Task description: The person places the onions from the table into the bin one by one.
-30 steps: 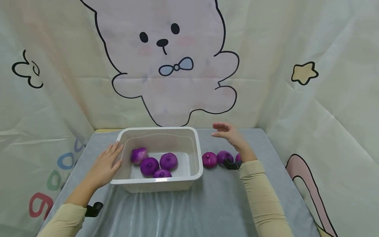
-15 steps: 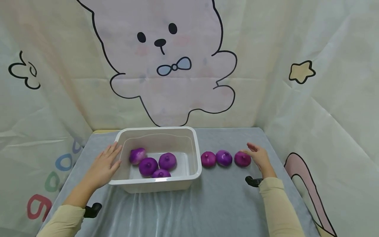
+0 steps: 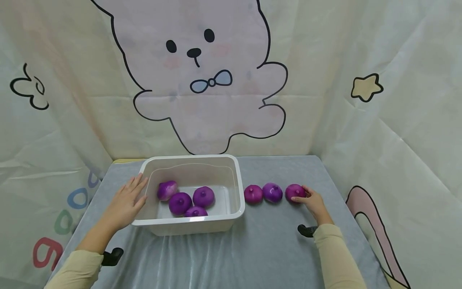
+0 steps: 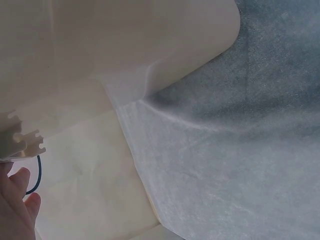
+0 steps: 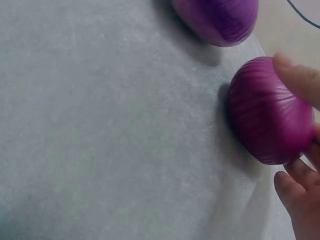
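Observation:
On the table's right side, my right hand holds a red onion, the rightmost of three in a row. Its thumb lies across the near side of that onion in the right wrist view, with the fingers round the other side. Left of it sit a second onion and a third onion, the latter close by the white plastic bin. My left hand rests with extended fingers on the bin's left rim. Several onions lie inside, among them a paler onion.
A grey-blue cloth covers the table. Behind it hangs a pale curtain with a cartoon bear, and more curtain stands at both sides. Dark camera mounts show at the wrists, one by the left sleeve.
My right hand has moved right and down from above the back of the table to the rightmost onion, and its fingers have closed round it. The left hand stays on the bin's rim.

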Motion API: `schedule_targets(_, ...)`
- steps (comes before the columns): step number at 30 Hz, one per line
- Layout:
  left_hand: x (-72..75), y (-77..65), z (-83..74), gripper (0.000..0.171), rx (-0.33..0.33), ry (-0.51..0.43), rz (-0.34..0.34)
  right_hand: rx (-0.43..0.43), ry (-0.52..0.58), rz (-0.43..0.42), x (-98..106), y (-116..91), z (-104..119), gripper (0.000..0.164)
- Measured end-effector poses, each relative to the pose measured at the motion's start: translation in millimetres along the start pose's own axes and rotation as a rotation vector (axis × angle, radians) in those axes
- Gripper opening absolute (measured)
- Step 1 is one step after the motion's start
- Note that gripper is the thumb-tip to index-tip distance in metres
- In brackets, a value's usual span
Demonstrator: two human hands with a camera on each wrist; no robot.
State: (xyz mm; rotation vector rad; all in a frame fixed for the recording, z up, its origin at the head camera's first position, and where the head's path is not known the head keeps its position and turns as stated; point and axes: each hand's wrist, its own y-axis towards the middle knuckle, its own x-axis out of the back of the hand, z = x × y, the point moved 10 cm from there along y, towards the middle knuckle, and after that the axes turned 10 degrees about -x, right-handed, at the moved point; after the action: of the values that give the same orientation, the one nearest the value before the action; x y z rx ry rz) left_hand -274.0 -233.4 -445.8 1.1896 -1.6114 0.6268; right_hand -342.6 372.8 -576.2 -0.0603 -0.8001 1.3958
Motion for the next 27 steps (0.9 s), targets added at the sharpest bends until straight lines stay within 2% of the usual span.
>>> schedule_targets(8,-0.8,-1.1,-0.4,0.06,0.003,-0.018,0.006,0.002,0.009,-0.061,2,-2,-3,0.086)
schedule_targets(15,-1.5,-0.2,0.8,0.06,0.003,-0.015,0.008,-0.025,0.012,-0.064,-4,4,-7,0.096)
schedule_targets(19,-1.9,-0.3,1.6,0.06,0.008,-0.011,0.01,0.005,0.008,-0.083,-9,9,-6,0.102)
schedule_targets(27,0.6,-0.6,-0.9,0.06,0.004,-0.01,0.004,0.092,-0.085,-0.132,-18,10,5,0.104)
